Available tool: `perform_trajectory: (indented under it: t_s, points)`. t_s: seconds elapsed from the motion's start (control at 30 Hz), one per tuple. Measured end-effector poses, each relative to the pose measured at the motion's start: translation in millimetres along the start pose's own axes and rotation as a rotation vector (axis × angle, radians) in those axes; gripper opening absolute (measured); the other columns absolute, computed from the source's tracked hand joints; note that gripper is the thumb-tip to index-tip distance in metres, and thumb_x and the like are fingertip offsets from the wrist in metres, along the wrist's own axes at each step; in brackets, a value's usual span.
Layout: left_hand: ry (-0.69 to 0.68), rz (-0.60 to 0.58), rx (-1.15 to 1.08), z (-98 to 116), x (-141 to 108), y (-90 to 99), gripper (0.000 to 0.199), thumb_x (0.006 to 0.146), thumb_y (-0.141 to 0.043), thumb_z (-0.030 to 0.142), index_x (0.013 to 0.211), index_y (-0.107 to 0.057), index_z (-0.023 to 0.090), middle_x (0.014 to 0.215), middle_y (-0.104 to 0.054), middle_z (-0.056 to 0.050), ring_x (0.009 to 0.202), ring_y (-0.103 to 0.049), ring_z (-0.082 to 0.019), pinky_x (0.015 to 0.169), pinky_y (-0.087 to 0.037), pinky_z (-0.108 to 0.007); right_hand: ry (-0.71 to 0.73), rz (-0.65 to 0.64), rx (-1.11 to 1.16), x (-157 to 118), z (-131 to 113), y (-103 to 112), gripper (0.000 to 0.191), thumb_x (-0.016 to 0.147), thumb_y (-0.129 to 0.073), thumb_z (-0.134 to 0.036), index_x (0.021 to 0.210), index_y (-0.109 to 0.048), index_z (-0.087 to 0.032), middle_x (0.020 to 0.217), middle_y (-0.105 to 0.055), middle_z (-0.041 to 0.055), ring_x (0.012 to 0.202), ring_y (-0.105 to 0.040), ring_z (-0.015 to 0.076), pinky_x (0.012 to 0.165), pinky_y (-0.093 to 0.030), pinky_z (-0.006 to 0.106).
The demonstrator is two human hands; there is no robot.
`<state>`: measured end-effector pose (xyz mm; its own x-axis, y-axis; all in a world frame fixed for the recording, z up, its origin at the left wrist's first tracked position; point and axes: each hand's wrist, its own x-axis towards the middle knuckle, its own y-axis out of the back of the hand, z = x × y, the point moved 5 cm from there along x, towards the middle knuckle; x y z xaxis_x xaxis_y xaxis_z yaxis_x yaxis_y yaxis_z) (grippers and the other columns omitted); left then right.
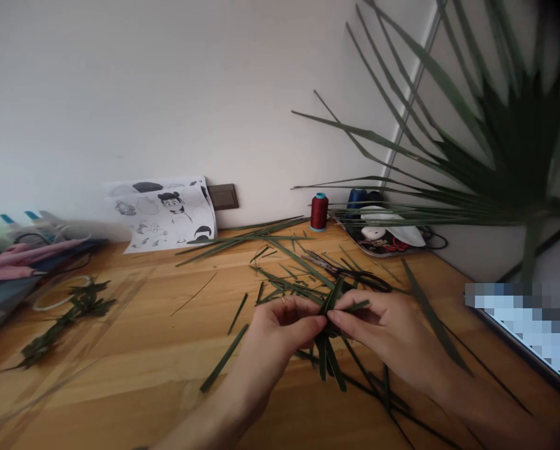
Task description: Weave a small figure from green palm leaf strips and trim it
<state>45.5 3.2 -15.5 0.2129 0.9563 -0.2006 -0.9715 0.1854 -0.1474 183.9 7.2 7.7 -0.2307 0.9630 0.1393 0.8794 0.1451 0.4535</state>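
Between both hands, above the wooden table, is a small bundle of folded green palm leaf strips (327,359). My left hand (287,325) pinches it from the left with thumb and fingers. From the other side my right hand (378,322) closes thumb and fingertips on the same strips, the two thumbs almost meeting. Some strip ends hang below the fingers and others stick up above. How the strips are joined is hidden by my fingers. Just beyond the hands lie scissors (350,272) among cut leaf pieces (292,286).
A woven leaf piece (64,322) lies at left near a white ring (40,306). Printed drawings (172,215) lean on the wall beside a red thread spool (319,212). A large fan palm leaf (509,150) overhangs the right. A pixelated screen (533,337) stands at right.
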Motion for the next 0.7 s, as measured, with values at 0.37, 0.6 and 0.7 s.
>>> perform_trajectory:
  t_s: [0.37,0.6,0.7]
  points:
    - [0.01,0.008,-0.049,-5,1,2.9,0.01,0.068,-0.061,0.022,0.075,-0.062,0.015,0.072,-0.06,-0.001,0.065,-0.052,-0.011,0.06,-0.04,-0.021,0.012,-0.024,0.046,0,1,-2,0.019,0.08,-0.05,-0.032,0.073,-0.061,-0.018,0.068,-0.061,0.0003,0.065,-0.058,0.0138,0.058,-0.046,0.023]
    - [0.099,0.054,-0.116,-12,-5,3.3,0.023,0.074,-0.054,0.036,0.083,-0.062,0.017,0.084,-0.063,-0.005,0.079,-0.058,-0.018,0.064,-0.043,-0.027,0.246,0.222,-0.181,-8,-7,9,0.009,0.079,-0.052,-0.023,0.075,-0.06,-0.021,0.07,-0.062,-0.0004,0.066,-0.058,0.013,0.061,-0.045,0.023]
    - [0.161,-0.112,-0.146,-11,-7,-9.3,0.027,0.076,-0.052,0.035,0.078,-0.065,0.012,0.072,-0.065,-0.007,0.064,-0.058,-0.014,0.059,-0.041,-0.024,0.294,0.272,-0.196,-11,-7,10,0.008,0.078,-0.053,-0.019,0.072,-0.058,-0.02,0.068,-0.061,-0.0011,0.064,-0.057,0.0116,0.06,-0.044,0.023]
